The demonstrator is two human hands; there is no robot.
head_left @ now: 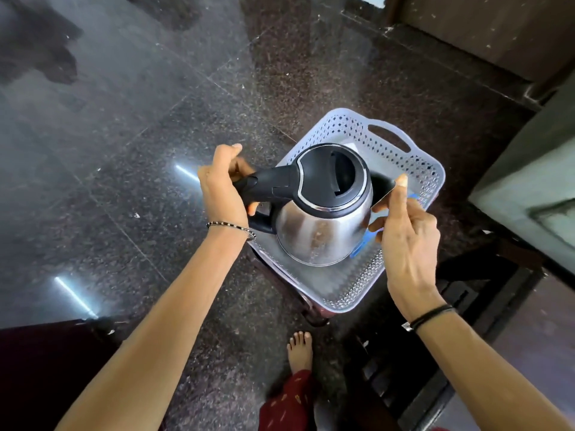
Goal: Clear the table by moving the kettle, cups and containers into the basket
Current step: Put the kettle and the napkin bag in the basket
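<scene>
Gripped around the black handle [258, 185] of the kettle [323, 213], the left hand [222, 194] is closed tight, its fingers wrapped over the handle's top and down its far side. At the opposite side the right hand [407, 234] is set against the kettle's spout side, fingertips touching the steel wall just below the lid rim, forefinger raised; the fingers are loosely spread rather than clenched, steadying more than grasping.

Dark speckled stone floor [155, 135] fills most of the view, with bright strips of light reflected on it at the left. On it, right of centre, a pale perforated plastic basket [413, 169] is seen, squarish, with a slot handle cut in its far wall. It appears to be carried on a dark low support whose edge shows under the basket's near corner; what that support is cannot be told.

The kettle is held upright within the basket's outline, nearer the left wall than the right. Whether its base is resting on the basket floor or held just above it cannot be told. Its lid [333, 175] is black and shut.

A small blue piece [357, 248] shows beside the kettle's base at the right. A beaded bracelet [230, 227] is worn on the left wrist, a dark band [431, 315] on the right. A bare foot [300, 346] is seen below the basket.
</scene>
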